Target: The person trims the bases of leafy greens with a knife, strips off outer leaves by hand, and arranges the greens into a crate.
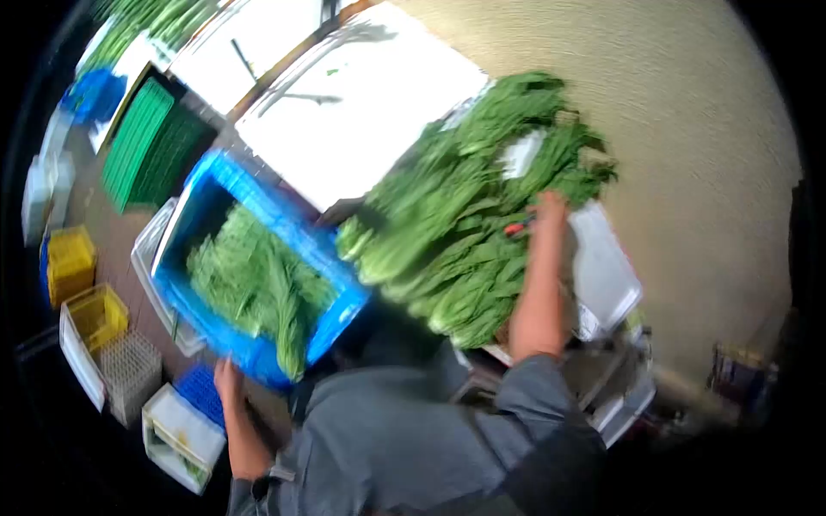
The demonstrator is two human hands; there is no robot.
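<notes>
A large heap of leafy greens (465, 198) lies with its pale stems toward me. My right hand (548, 209) is at the heap's right side, closed round a small red-handled tool (516, 229); the rest of the tool is hard to make out. To the left, a crate lined with blue plastic (258, 202) holds more greens (258, 275), some of them hanging over its near edge. My left hand (227, 378) is at the crate's near left corner, its fingers blurred and partly hidden.
Bright white boards (370, 95) stand beyond the crate. Green crates (142, 142) are stacked at the upper left, with yellow crates (70, 258) and a grey basket (129, 370) below. A beige wall (688, 172) fills the right side.
</notes>
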